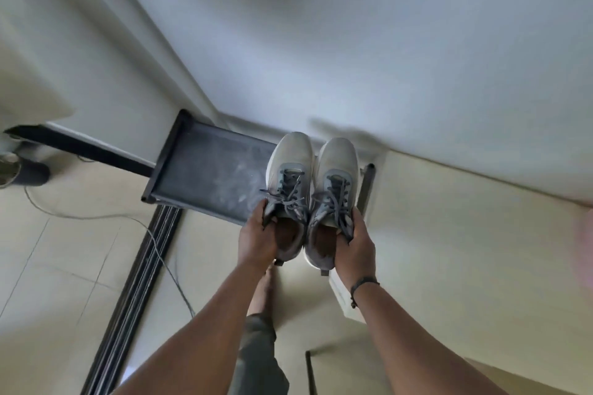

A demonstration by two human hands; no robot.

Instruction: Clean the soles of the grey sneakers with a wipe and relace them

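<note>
Two grey sneakers with darker grey laces sit side by side, toes pointing away from me, over the right end of a dark shoe rack top. My left hand grips the collar of the left sneaker, thumb inside the opening. My right hand grips the collar of the right sneaker the same way. Both shoes are laced, with loose lace ends hanging over the tongues. Their soles face down and are hidden. No wipe is in view.
The rack top is dusty and stands against a white wall. A cable trails across the tiled floor at left, beside a dark door track. A round fan base sits at far left. My bare foot is below the shoes.
</note>
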